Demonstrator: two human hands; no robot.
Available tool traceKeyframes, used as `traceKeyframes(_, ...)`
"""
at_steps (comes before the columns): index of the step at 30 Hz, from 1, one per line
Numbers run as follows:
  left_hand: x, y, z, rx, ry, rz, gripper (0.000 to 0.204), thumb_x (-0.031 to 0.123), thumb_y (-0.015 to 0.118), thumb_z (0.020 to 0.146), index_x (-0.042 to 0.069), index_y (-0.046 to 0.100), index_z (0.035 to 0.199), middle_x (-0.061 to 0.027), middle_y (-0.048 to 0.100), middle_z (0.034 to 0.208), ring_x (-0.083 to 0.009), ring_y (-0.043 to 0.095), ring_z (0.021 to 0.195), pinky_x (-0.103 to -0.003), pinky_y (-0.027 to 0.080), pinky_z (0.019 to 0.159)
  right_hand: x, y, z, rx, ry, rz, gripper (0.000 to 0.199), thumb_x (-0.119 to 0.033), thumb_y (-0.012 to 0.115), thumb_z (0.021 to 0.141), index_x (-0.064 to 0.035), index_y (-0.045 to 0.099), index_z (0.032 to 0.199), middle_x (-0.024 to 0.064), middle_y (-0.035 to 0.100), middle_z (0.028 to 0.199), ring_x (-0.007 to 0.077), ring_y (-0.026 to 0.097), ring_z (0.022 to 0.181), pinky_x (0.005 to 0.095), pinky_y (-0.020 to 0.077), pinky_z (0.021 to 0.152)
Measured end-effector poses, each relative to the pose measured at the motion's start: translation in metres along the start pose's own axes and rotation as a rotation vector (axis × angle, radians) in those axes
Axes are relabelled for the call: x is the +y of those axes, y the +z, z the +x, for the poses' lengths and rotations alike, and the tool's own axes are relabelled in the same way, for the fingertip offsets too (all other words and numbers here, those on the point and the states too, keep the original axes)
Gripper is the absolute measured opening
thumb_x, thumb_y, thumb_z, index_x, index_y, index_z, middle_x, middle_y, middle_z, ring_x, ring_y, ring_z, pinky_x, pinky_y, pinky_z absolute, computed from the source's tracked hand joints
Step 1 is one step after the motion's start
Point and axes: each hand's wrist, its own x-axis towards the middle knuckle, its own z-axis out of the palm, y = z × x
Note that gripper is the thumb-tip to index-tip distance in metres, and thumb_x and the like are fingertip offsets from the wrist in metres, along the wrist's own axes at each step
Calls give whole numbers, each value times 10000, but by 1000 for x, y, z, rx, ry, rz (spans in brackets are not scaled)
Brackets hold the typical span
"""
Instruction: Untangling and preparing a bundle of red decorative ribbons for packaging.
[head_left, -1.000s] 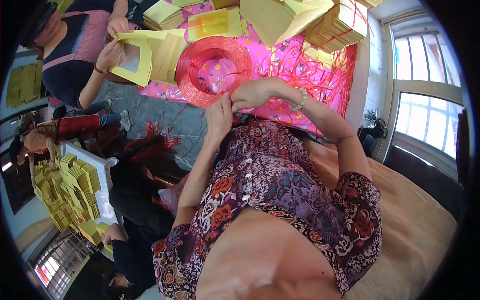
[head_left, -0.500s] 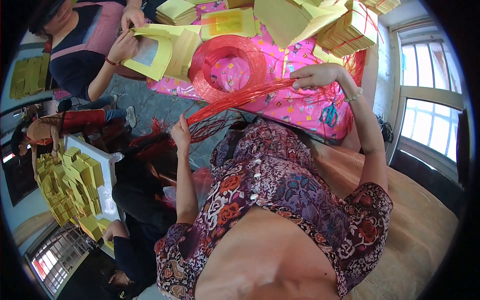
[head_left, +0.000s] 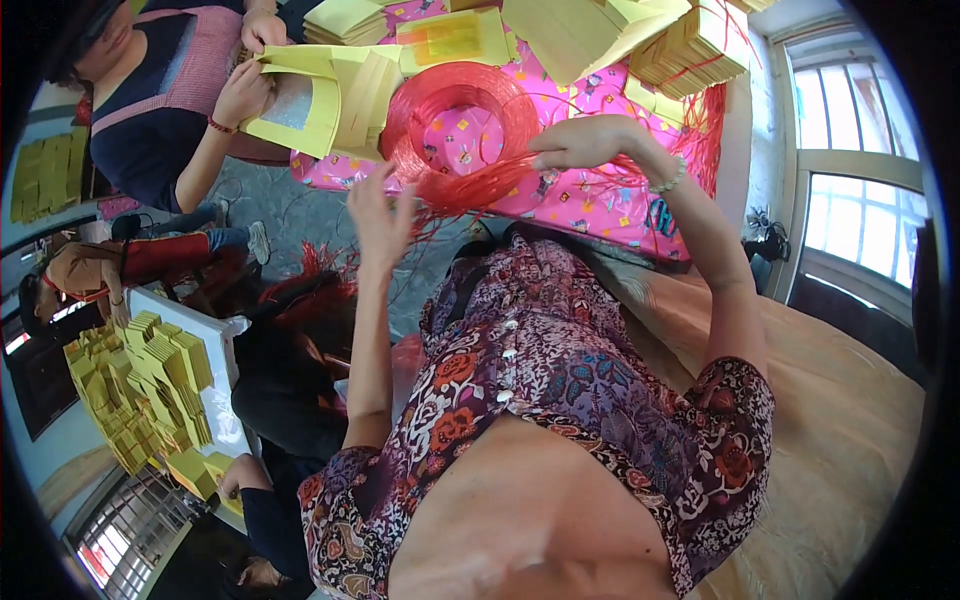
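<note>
Red string coil [head_left: 455,135]: a loose ring of thin red plastic strands is laid on the pink patterned cloth [head_left: 600,205], just beyond the person's chest; one bundle of strands is drawn out of its lower right side.

Right hand [head_left: 585,142]: it is closed over the drawn-out strands at the coil's right edge, fingers curled and pressed together on them (a pale bracelet is worn at the wrist).

Left hand [head_left: 378,212]: it is raised and spread, fingers apart, nothing held in it; a few loose strands trail just beside it, and whether any is touched cannot be told.

Change: a second ago both hands were held together near the chest below the coil; half a second ago they were pulled wide apart with a fan of strands stretched between them. Now the left end is let go and the right hand is brought up onto the coil.

Meaning: a length appears to have been measured off, and the strands are judged to be gathered at the coil, with the free ends left hanging toward the lap.

Surroundings: stacks of yellow paper [head_left: 700,45] are piled along the far side of the cloth; a folded yellow sheet [head_left: 300,100] is handled by another person at upper left.
</note>
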Motion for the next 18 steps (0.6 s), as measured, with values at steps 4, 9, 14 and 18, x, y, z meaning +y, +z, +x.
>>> traceKeyframes(4,90,7,35,-116,274,-187,563,228,638,778,9,400,1239,-218,499,1136,-346,504,1018,-436,350,919,-40,2,33,-79,-10,-199,367,-327,436,909,25,523,965,196,576,830,331,550,754,397,430,698)
traceKeyframes(9,86,31,26,-494,125,-245,635,88,564,761,-31,234,1291,-275,562,848,-433,571,749,-482,454,627,-40,4,34,-118,-119,-171,378,-337,456,895,28,533,958,206,580,832,332,559,753,388,434,686)
traceKeyframes(14,76,26,14,-563,48,-100,546,0,481,729,-7,309,1248,-239,564,648,-429,572,615,-498,438,551,-24,2,20,-160,-16,29,378,-360,467,910,13,521,891,133,556,732,188,517,677,333,423,638)
traceKeyframes(18,45,13,1,-474,-10,-84,368,37,479,775,52,448,1141,-250,567,684,-417,577,658,-503,430,572,-10,-12,1,-189,115,205,329,-349,473,920,-30,497,842,-5,450,651,97,426,606,270,383,539)
